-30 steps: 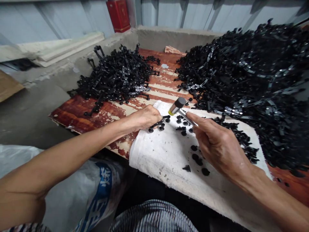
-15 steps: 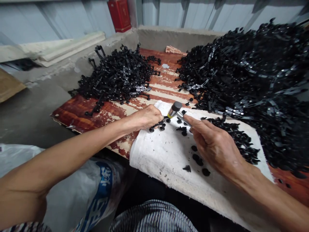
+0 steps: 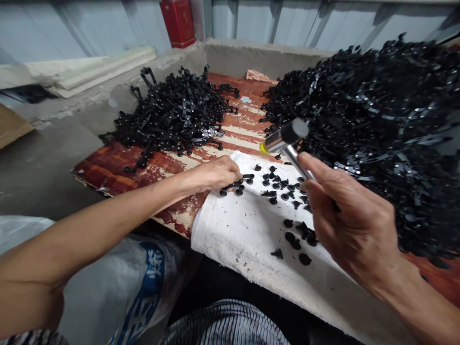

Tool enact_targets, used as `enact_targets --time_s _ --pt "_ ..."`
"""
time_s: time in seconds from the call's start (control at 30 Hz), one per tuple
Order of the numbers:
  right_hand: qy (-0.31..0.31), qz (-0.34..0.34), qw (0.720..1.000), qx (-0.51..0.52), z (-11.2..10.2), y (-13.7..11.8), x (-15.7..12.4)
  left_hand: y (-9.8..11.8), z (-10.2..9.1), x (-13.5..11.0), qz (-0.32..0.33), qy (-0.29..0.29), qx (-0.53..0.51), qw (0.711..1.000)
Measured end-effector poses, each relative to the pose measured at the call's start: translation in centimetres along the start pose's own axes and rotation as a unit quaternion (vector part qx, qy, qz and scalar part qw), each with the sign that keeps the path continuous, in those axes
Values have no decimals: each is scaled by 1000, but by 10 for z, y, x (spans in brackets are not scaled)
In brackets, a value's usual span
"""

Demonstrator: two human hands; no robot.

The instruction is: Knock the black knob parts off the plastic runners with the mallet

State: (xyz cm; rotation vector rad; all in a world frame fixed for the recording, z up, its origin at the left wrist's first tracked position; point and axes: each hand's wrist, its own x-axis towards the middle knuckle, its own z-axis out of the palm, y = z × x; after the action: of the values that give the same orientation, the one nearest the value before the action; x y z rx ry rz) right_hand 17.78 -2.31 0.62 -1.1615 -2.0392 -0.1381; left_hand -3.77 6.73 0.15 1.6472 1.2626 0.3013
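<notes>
White cloth point(image 3: 244, 230) is lying under both hands. Right hand point(image 3: 355, 225) is clenching a hammer point(image 3: 286, 137); left hand point(image 3: 215, 173), below its head, is pinching a black part point(image 3: 235, 186).

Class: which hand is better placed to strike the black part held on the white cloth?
Probably right: the right hand holds the grey-headed metal hammer aloft; the left hand pins the black linked part.

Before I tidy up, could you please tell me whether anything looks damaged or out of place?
The red board is damaged: its paint has flaked off in pale streaks near the left hand. Beneath the hammer in the right hand, small black pieces lie scattered over the white cloth.
</notes>
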Motion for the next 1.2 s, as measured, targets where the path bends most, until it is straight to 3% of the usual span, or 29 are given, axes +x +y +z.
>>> enact_targets --time_s 0.07,0.2,0.37,1.2 --pt "11 -10 1000 0 1 -1 -1 -1 -1 2 22 -3 25 999" --pt "-68 13 997 27 9 7 -12 2 -2 0 23 -7 32 999" --pt "-36 37 997 49 9 12 -19 5 -4 -4 1 -29 -52 998" --pt "-73 73 993 60 4 12 -25 -4 -4 -1 8 -32 -52 998"
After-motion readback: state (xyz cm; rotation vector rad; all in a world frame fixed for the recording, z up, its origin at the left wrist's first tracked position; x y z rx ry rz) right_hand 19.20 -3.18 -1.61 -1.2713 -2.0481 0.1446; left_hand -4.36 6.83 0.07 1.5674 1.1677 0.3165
